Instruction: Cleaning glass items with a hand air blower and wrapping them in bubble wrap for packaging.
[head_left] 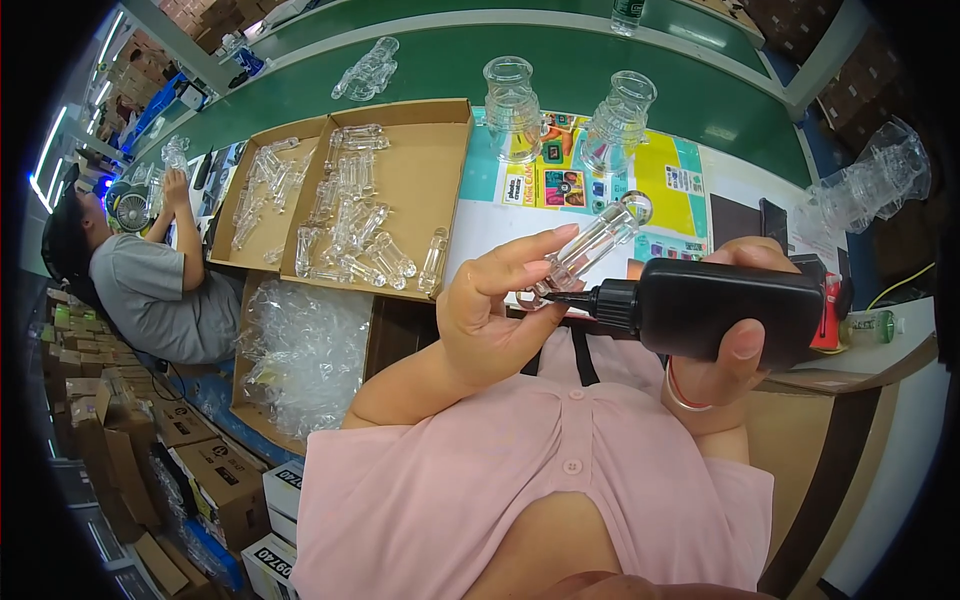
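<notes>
My left hand (500,310) pinches a transparent ribbed tube (598,243) with a rounded knob at its far end. The tube slants up to the right over the table. In my right hand (745,350) lies a black squeeze bottle (732,308), tipped on its side with its thin nozzle pointing left. The nozzle tip is at the tube's near end, beside my left fingers; whether it touches the tube I cannot tell. Two stacked transparent vessels, a left one (512,115) and a right one (620,125), stand upright beyond my hands.
Left of my hands, a cardboard tray (420,125) holds several similar transparent tubes. A carton of plastic bags (300,350) sits below it. More transparent vessels (870,180) lie at the right, near a dark phone (773,220). Another person (165,290) works at the far left.
</notes>
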